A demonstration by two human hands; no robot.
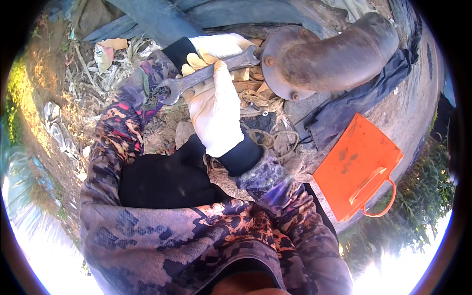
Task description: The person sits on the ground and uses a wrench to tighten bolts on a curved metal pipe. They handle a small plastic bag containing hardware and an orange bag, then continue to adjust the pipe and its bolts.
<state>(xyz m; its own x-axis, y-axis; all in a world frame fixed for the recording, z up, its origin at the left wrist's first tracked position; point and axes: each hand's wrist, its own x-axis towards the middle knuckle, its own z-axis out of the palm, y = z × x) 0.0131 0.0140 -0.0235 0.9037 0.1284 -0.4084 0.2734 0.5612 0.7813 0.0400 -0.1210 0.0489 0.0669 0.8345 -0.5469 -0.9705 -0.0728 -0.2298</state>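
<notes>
My right hand (216, 110), in a white work glove, is closed around the shaft of a large grey open-ended wrench (201, 76), its thumb across the top. One jaw of the wrench points at my left sleeve. The other jaw reaches a bolt at the edge of a round rusty flange (275, 46); whether it is seated there is unclear. A thick, brown, curved metal pipe (339, 54) rises from that flange. Along the far side of the wrench lies my left hand (221, 44), also gloved, beside the flange. Its fingers are mostly hidden behind the wrench head.
An orange metal toolbox (356, 167) with a handle lies at the right. Dark plastic sheeting (339, 108) runs beneath the pipe. Blue-grey sheeting (162, 19) stretches across the back. Dry scraps and torn plastic (91, 73) litter the ground at the left; rope (275, 137) lies beyond my right cuff.
</notes>
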